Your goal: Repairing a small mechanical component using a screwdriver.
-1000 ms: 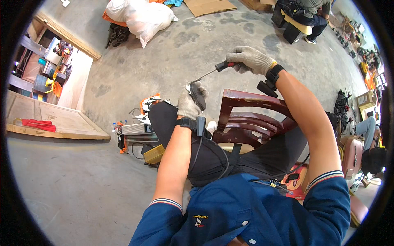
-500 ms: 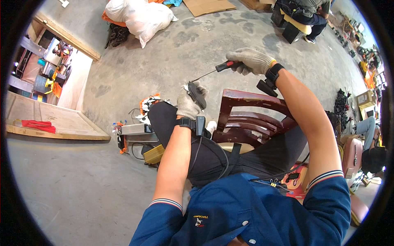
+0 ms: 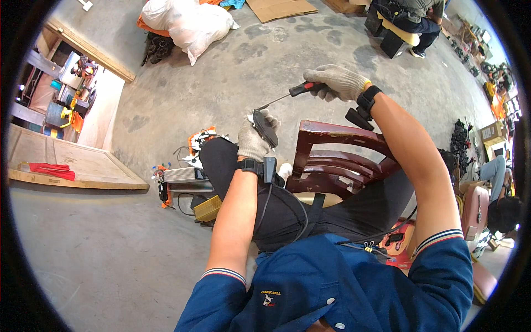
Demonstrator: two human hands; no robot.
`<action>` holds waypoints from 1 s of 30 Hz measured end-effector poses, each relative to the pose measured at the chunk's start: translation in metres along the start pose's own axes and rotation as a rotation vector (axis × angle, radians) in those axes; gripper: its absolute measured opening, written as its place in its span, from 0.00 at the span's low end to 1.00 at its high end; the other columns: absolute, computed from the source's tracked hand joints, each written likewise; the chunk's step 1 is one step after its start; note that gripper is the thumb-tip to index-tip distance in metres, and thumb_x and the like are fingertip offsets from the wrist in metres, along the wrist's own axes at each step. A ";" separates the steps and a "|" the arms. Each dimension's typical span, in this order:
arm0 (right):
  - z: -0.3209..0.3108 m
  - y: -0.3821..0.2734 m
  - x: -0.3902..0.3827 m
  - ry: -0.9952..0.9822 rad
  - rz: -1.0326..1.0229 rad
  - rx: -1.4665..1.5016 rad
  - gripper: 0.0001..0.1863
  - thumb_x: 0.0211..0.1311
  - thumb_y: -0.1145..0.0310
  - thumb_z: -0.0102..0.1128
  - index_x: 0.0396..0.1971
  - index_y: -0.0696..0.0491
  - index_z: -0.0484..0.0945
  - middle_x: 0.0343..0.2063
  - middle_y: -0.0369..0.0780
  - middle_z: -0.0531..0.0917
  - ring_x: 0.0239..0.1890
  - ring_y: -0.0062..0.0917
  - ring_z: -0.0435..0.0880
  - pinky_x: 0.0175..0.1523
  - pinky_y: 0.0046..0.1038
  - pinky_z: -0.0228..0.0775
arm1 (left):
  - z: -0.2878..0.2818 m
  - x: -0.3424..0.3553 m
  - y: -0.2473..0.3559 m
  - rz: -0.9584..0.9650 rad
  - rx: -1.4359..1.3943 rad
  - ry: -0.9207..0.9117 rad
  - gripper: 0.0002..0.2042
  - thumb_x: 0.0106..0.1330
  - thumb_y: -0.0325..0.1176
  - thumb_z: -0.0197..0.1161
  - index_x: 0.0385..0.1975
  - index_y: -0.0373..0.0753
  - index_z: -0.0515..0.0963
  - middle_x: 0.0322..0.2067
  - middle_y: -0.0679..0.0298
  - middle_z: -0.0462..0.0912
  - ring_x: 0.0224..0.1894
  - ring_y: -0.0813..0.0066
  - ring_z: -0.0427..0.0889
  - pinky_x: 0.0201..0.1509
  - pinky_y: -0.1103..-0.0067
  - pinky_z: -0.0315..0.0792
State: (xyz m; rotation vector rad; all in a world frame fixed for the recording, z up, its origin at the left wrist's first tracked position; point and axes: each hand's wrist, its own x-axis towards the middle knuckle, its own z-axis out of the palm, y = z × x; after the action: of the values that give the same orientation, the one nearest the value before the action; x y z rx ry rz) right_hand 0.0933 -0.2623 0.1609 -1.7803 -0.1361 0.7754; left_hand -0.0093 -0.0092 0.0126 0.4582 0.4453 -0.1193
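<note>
The right hand [image 3: 338, 82] is gripping a screwdriver [image 3: 287, 95], its tip meeting the small dark part [image 3: 265, 128] at eight o'clock, which the left hand [image 3: 253, 138] is clutching.

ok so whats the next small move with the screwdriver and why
Probably ease the screwdriver tip a touch further into the small dark part and turn. The right hand grips the handle, the shaft slants down to the part, and the left hand steadies it above the knee. Whether the tip is seated is unclear.

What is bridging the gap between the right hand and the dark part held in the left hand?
In the head view, the screwdriver shaft runs from the right hand to the dark part in the left hand.
</note>
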 end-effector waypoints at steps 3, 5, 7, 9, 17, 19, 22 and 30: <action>-0.001 0.001 0.001 0.008 0.013 -0.016 0.20 0.71 0.52 0.57 0.33 0.57 0.77 0.22 0.35 0.78 0.19 0.15 0.72 0.19 0.18 0.63 | 0.001 -0.001 0.000 0.013 0.015 0.003 0.26 0.76 0.53 0.47 0.38 0.33 0.82 0.30 0.55 0.84 0.35 0.57 0.83 0.51 0.57 0.79; -0.002 0.001 0.002 -0.010 0.008 -0.009 0.21 0.72 0.52 0.57 0.33 0.57 0.77 0.22 0.35 0.78 0.19 0.15 0.72 0.19 0.18 0.64 | 0.002 -0.002 0.001 0.004 0.014 0.018 0.27 0.76 0.53 0.47 0.38 0.33 0.82 0.29 0.55 0.83 0.35 0.57 0.83 0.51 0.57 0.79; -0.002 0.001 0.001 -0.013 0.013 -0.008 0.21 0.72 0.52 0.57 0.33 0.57 0.77 0.22 0.35 0.78 0.20 0.15 0.72 0.19 0.18 0.64 | 0.003 -0.003 0.001 0.013 0.018 0.005 0.27 0.76 0.53 0.47 0.37 0.33 0.82 0.29 0.55 0.83 0.35 0.57 0.83 0.51 0.57 0.79; -0.001 0.001 0.001 -0.012 0.022 0.000 0.21 0.72 0.51 0.57 0.33 0.57 0.78 0.22 0.35 0.78 0.20 0.15 0.73 0.19 0.18 0.64 | 0.004 -0.003 0.002 0.010 0.014 0.001 0.27 0.76 0.53 0.47 0.37 0.33 0.82 0.29 0.55 0.83 0.35 0.57 0.83 0.51 0.57 0.79; 0.000 0.000 -0.001 -0.010 0.026 -0.002 0.21 0.72 0.50 0.57 0.33 0.57 0.78 0.22 0.35 0.78 0.20 0.14 0.73 0.19 0.18 0.63 | 0.003 -0.003 0.001 -0.005 -0.014 -0.010 0.26 0.76 0.52 0.48 0.37 0.32 0.81 0.30 0.55 0.83 0.34 0.58 0.83 0.51 0.58 0.79; 0.000 0.000 -0.001 -0.015 0.025 0.002 0.22 0.72 0.50 0.57 0.33 0.57 0.78 0.22 0.35 0.78 0.19 0.14 0.72 0.19 0.18 0.63 | 0.003 -0.003 0.001 0.009 -0.004 -0.010 0.25 0.76 0.51 0.48 0.37 0.32 0.81 0.30 0.55 0.83 0.34 0.58 0.83 0.51 0.58 0.79; -0.001 -0.001 -0.002 -0.030 0.048 -0.012 0.23 0.72 0.49 0.56 0.33 0.56 0.78 0.20 0.35 0.77 0.18 0.15 0.71 0.19 0.18 0.62 | 0.003 -0.002 0.001 0.013 0.001 0.000 0.24 0.75 0.49 0.47 0.38 0.32 0.81 0.30 0.55 0.83 0.34 0.58 0.83 0.51 0.58 0.79; 0.002 -0.006 -0.009 0.028 0.145 -0.098 0.26 0.73 0.43 0.50 0.31 0.53 0.77 0.20 0.35 0.79 0.13 0.11 0.67 0.14 0.16 0.56 | 0.001 -0.002 0.002 0.009 -0.033 -0.025 0.21 0.76 0.46 0.48 0.38 0.33 0.81 0.30 0.55 0.83 0.34 0.59 0.83 0.49 0.59 0.80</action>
State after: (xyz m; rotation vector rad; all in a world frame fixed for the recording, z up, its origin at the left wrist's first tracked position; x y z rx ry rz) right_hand 0.0868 -0.2632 0.1700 -1.9091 -0.0263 0.8595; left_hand -0.0102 -0.0080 0.0146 0.4258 0.4196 -0.1090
